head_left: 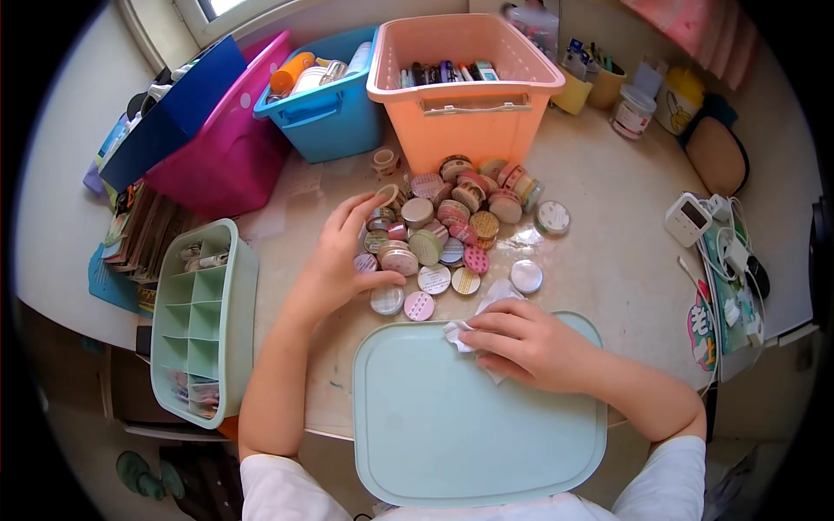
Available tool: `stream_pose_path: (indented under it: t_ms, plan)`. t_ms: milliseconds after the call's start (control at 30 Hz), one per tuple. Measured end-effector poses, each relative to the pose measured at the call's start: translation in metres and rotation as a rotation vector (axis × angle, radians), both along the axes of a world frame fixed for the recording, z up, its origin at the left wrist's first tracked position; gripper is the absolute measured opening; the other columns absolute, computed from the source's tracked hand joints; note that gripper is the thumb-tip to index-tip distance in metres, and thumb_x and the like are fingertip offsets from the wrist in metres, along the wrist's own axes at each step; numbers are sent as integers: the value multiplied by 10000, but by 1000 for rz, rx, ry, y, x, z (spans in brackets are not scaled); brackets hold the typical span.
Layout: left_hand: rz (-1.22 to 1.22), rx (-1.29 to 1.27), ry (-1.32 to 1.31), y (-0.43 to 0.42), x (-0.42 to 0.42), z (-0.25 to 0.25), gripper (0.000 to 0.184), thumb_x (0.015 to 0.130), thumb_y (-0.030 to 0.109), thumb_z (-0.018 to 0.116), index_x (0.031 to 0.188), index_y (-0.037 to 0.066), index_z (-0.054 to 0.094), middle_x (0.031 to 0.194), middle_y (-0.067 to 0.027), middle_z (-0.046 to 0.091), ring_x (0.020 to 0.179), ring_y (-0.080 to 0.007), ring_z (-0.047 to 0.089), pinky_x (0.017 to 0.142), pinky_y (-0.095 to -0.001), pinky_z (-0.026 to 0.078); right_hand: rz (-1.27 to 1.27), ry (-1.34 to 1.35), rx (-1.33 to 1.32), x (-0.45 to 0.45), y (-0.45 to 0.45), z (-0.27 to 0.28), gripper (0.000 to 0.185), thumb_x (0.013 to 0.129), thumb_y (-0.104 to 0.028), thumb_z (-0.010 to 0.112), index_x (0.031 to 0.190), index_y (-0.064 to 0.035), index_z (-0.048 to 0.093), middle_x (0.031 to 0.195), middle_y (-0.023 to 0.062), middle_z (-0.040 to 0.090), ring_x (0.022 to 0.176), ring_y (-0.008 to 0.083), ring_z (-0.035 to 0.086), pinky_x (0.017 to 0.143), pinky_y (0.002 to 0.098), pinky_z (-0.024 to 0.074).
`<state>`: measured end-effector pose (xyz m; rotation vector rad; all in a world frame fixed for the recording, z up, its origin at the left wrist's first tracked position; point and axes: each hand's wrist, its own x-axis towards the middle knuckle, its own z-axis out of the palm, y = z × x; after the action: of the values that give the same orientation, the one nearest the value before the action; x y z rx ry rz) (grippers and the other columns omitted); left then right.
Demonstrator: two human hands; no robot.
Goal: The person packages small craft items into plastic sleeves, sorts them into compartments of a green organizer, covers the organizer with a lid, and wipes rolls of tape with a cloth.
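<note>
A pale green lid [469,434] lies at the table's front edge, close to my body. On its upper part my right hand [526,340] is closed on a crumpled white tissue [502,295], which sticks out past the fingers. My left hand [347,260] has its fingers spread at the left side of a pile of tape rolls [426,247]; thumb and fingers are apart, with rolls near them. The rolls are mostly pink, green and patterned, some stacked and some flat. A light roll [526,276] lies right of the tissue.
A green divided box [230,330] stands at the left. Behind are a magenta bin [221,148], a blue basket [343,130] and an orange bin [473,130] holding pens. At the right lie a white socket device [687,220] and cables; a jar [632,113] stands farther back.
</note>
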<state>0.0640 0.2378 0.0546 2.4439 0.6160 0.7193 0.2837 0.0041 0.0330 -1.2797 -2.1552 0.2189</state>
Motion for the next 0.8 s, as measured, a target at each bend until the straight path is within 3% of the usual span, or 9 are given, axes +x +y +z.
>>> stream_pose_path:
  t_ms: [133, 200, 333, 433, 500, 567, 633, 800]
  plan:
    - [15, -59, 82, -3, 1, 1, 911, 679, 210, 986, 1478, 81, 569, 1565, -167, 485, 1418, -388, 513, 1174, -456, 445, -8, -1, -5, 0, -1, 1, 377, 890, -106, 775, 1253, -35, 703, 1249, 96, 699, 1166, 304, 624, 1010, 427, 551]
    - [-6, 26, 146, -7, 4, -7, 857, 765, 253, 941, 1498, 70, 538, 1591, -200, 448, 1394, -414, 536, 1126, -475, 489, 18, 17, -7, 2, -1, -1, 426, 878, -97, 801, 1291, -60, 707, 1257, 112, 690, 1178, 325, 629, 976, 445, 566]
    - [-10, -37, 113, -10, 7, -9, 837, 784, 284, 929, 1499, 80, 543, 1596, -203, 444, 1415, -418, 509, 1153, -494, 455, 15, 36, -32, 4, 1, 0, 368, 899, -100, 776, 1261, -70, 716, 1255, 90, 699, 1172, 308, 619, 1007, 425, 552]
    - [21, 133, 120, -15, 7, -8, 782, 799, 250, 918, 1485, 104, 570, 1610, -177, 444, 1450, -405, 480, 1181, -490, 437, 36, 119, -18, 13, 7, 12, 365, 899, -78, 779, 1260, -88, 722, 1272, 96, 707, 1191, 300, 638, 1016, 410, 549]
    - [9, 203, 48, -20, 10, -3, 765, 807, 317, 911, 1469, 111, 589, 1568, -154, 498, 1466, -393, 452, 1187, -519, 387, -183, 305, 161, 34, 20, 16, 376, 903, -29, 756, 1270, -102, 722, 1284, 108, 716, 1206, 298, 659, 1028, 403, 543]
    - [-26, 240, -4, -26, 13, -3, 726, 818, 304, 903, 1451, 112, 604, 1533, -139, 536, 1456, -385, 469, 1177, -508, 397, -517, 297, 228, 65, 31, 21, 533, 863, 76, 683, 1363, -105, 667, 1376, 132, 681, 1286, 311, 640, 1067, 419, 527]
    - [-60, 278, -57, -30, 16, -5, 688, 828, 291, 895, 1433, 112, 620, 1498, -124, 574, 1446, -377, 486, 1166, -498, 408, -638, 276, 60, 87, 40, 28, 704, 814, 121, 636, 1479, -99, 564, 1515, 148, 579, 1376, 315, 579, 1108, 413, 504]
    - [-138, 325, -164, -12, 15, -15, 420, 888, 146, 811, 1289, 83, 700, 1366, -106, 669, 1375, -353, 562, 1130, -489, 442, -467, 74, -54, 119, 77, 37, 876, 736, 138, 601, 1566, -115, 478, 1576, 157, 495, 1433, 369, 506, 1162, 418, 469]
